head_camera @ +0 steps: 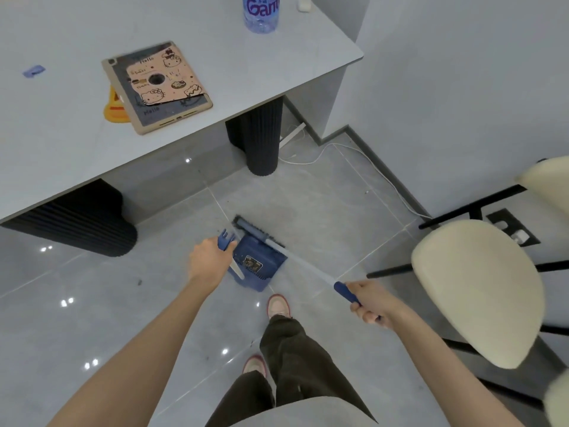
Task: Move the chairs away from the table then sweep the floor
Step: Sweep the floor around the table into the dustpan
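A blue dustpan (257, 263) stands on the grey tiled floor in front of my feet. My left hand (207, 260) grips the top of its upright blue-and-white handle. My right hand (371, 302) holds the blue grip of a broom (295, 257), whose white shaft slants down to the left. The broom's dark bristle head (251, 228) lies on the floor at the dustpan's far edge. A cream-seated chair (480, 288) with black legs stands on the right, apart from the grey table (215, 97).
The table's black ribbed legs (261, 140) stand just beyond the dustpan. A white cable (363, 155) runs along the wall's skirting. A tablet (160, 87), a water bottle (261, 13) and small items lie on the table. Small dark specks dot the floor on my left.
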A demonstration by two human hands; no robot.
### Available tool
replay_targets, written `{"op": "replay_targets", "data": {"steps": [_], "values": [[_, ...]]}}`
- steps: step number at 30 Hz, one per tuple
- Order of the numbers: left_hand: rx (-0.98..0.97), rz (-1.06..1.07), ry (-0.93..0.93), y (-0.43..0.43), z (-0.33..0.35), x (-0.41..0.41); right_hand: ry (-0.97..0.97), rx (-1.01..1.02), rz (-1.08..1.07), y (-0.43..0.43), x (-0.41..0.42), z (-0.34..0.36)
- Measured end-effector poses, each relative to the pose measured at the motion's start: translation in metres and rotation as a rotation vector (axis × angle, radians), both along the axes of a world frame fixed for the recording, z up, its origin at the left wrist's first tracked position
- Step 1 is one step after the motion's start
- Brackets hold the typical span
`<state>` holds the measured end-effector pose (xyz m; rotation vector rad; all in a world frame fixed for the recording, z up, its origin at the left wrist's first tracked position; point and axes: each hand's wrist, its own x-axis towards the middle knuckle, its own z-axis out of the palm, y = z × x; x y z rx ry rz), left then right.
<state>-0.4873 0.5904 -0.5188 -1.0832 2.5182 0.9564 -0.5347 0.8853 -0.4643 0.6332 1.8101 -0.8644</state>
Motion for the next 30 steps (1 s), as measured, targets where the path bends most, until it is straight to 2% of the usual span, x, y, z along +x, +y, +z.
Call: {"op": "replay_targets", "data": {"steps": [4, 10, 15, 21, 26, 30], "values": [[-0.043, -0.098, 0.006, 0.006, -0.008, 0.031, 0.110, 0.003, -0.110, 0.020, 0.039, -0.003], [-0.158, -0.196, 0.040, 0.009, -0.008, 0.074, 0.276, 0.162, -0.116, 0.025, 0.084, -0.027], [-0.225, -0.268, 0.100, 0.016, -0.007, 0.101, 0.254, 0.210, -0.155, 0.049, 0.111, -0.055], [-0.274, -0.297, 0.119, 0.020, -0.004, 0.124, 0.130, 0.295, 0.035, 0.069, 0.151, -0.070], [-0.287, -0.281, 0.124, 0.025, -0.006, 0.155, 0.056, 0.286, 0.185, 0.063, 0.164, -0.070], [-0.308, -0.241, 0.153, 0.034, -0.005, 0.192, 0.113, 0.225, 0.299, 0.051, 0.187, -0.063]]}}
